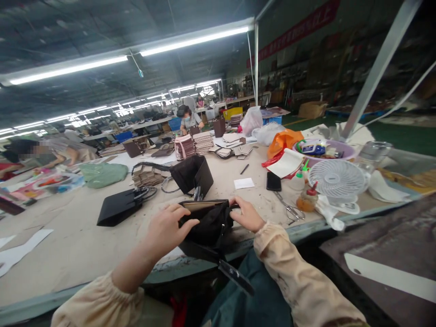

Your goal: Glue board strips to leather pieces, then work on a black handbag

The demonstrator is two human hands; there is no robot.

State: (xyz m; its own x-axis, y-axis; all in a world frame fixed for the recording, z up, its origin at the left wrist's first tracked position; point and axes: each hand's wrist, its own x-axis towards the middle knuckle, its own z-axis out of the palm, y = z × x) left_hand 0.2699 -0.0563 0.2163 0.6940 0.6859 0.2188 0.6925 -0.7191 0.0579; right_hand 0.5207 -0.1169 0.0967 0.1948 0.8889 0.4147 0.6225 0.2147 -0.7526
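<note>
A black handbag (pixel 208 225) rests at the near edge of the worktable (pixel 78 247), its mouth open toward me with a tan lining showing. My left hand (pixel 167 230) grips the bag's left side, thumb across the front. My right hand (pixel 245 214) holds the bag's right top edge, fingers curled over the rim. A black strap (pixel 235 274) hangs down from the bag over the table edge.
Another black bag (pixel 119 206) lies flat to the left, an open one (pixel 190 175) stands behind. To the right sit a phone (pixel 273 181), scissors (pixel 289 210), glue bottles (pixel 306 199) and a small white fan (pixel 337 179). Other people work at far tables.
</note>
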